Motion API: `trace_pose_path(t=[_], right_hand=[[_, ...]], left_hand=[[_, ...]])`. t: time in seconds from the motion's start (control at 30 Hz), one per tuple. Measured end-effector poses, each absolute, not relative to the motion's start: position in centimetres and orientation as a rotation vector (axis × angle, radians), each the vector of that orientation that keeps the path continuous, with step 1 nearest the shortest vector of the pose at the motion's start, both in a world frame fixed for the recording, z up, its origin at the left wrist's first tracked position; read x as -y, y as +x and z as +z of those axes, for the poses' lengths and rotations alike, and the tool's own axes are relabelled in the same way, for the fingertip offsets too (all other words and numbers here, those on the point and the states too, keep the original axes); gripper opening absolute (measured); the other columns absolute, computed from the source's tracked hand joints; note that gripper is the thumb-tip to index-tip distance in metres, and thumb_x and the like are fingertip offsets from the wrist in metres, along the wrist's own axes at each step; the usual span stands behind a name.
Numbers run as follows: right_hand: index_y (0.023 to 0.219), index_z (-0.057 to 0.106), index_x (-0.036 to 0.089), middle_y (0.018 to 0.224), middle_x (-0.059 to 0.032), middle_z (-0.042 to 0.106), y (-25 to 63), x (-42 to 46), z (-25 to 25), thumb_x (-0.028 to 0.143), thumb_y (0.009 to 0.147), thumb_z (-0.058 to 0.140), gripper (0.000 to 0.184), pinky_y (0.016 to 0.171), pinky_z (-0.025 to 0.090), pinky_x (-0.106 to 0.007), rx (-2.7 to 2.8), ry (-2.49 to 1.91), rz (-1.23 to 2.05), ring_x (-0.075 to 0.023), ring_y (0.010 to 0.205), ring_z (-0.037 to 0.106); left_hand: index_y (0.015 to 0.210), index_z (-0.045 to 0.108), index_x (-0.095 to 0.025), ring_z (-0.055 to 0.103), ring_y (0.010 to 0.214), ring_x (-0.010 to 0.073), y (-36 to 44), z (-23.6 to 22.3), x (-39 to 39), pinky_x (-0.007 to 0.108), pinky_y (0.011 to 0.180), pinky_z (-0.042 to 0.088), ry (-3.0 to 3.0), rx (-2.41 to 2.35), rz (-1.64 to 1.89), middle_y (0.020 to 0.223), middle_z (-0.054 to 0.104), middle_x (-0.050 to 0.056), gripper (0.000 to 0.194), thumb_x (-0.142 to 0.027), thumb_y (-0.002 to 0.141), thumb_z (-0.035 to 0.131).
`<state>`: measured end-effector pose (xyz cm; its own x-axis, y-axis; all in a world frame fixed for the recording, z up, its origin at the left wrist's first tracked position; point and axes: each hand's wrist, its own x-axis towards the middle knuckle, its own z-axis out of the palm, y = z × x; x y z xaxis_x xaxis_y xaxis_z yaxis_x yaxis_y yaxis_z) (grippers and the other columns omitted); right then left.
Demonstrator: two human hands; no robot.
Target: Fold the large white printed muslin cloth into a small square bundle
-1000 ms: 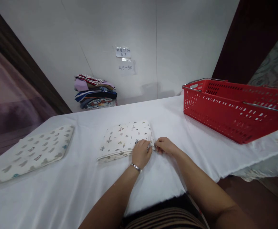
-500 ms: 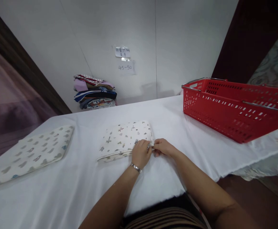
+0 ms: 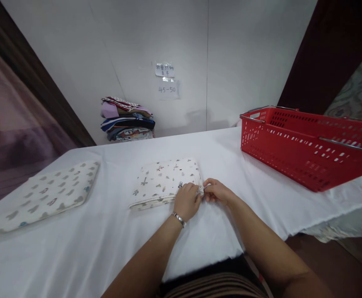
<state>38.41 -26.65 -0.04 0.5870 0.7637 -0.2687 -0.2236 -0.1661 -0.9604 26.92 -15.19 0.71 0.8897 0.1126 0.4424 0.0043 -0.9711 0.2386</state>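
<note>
A folded white cloth [image 3: 159,178] with small printed figures lies flat in the middle of the table. My left hand [image 3: 187,202], with a silver bracelet at its wrist, grips the near right corner, thumb and fingers closed on the bunched edge. Just to the right of that corner, my right hand [image 3: 217,192] has its fingers curled in a pinch. A thin pale bit shows between its fingertips and the corner, too small to name. At the left lies a second folded white cloth [image 3: 53,192] with grey shapes, which neither hand touches.
A red plastic basket [image 3: 289,155] with metal handles stands at the right of the table. Stacked folded fabrics [image 3: 128,120] sit by the back wall. Paper signs [image 3: 168,89] hang above. A white cover [image 3: 106,248] drapes the table, its edge hanging down at the right.
My right hand has drawn slightly away to the right from the cloth's corner. My left hand keeps its grip there. The whole view has shifted a little.
</note>
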Motion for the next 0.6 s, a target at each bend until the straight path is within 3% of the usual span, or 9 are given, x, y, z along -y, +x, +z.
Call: trace_pose_path(t=[0.13, 0.3, 0.43, 0.6], right_hand=[[0.081, 0.044, 0.021, 0.041, 0.0076, 0.054, 38.14, 26.45, 0.08, 0.018, 0.062, 0.049, 0.020, 0.031, 0.024, -0.016, 0.560, -1.557, 0.790, -0.0091, 0.031, 0.045], [0.079, 0.043, 0.021, 0.053, 0.0049, 0.061, 38.44, 26.60, 0.81, 0.017, 0.063, 0.050, 0.018, 0.030, 0.025, -0.016, 0.483, -1.676, 0.658, -0.0081, 0.034, 0.050], [0.072, 0.050, 0.017, 0.052, 0.0011, 0.062, 38.91, 26.93, 0.41, 0.021, 0.069, 0.050, 0.005, 0.028, 0.025, -0.017, 0.450, -1.795, 0.790, -0.0064, 0.030, 0.045], [0.060, 0.054, 0.016, 0.046, 0.0009, 0.059, 38.43, 26.36, -0.17, 0.022, 0.070, 0.052, 0.011, 0.027, 0.023, -0.017, 0.547, -1.841, 0.889, -0.0064, 0.029, 0.044]], left_hand=[[0.095, 0.053, -0.020, 0.049, 0.088, 0.0212, 26.99, 0.66, 15.19, 0.035, 0.075, 0.041, 2.828, -0.107, 0.691, 0.091, 0.054, 0.005, 0.019, -0.022, 0.075, 0.055], [0.093, 0.053, -0.020, 0.051, 0.086, 0.0189, 27.40, 0.27, 14.59, 0.032, 0.075, 0.043, 2.707, -0.183, 0.733, 0.089, 0.056, 0.004, 0.018, -0.019, 0.076, 0.055], [0.097, 0.054, -0.021, 0.052, 0.087, 0.0184, 27.47, 0.14, 14.44, 0.031, 0.075, 0.044, 2.642, -0.239, 0.814, 0.091, 0.056, 0.004, 0.022, -0.020, 0.075, 0.056], [0.097, 0.054, -0.021, 0.052, 0.087, 0.0194, 27.61, 0.29, 14.71, 0.033, 0.076, 0.044, 2.674, -0.205, 0.859, 0.092, 0.057, 0.004, 0.023, -0.018, 0.075, 0.055]])
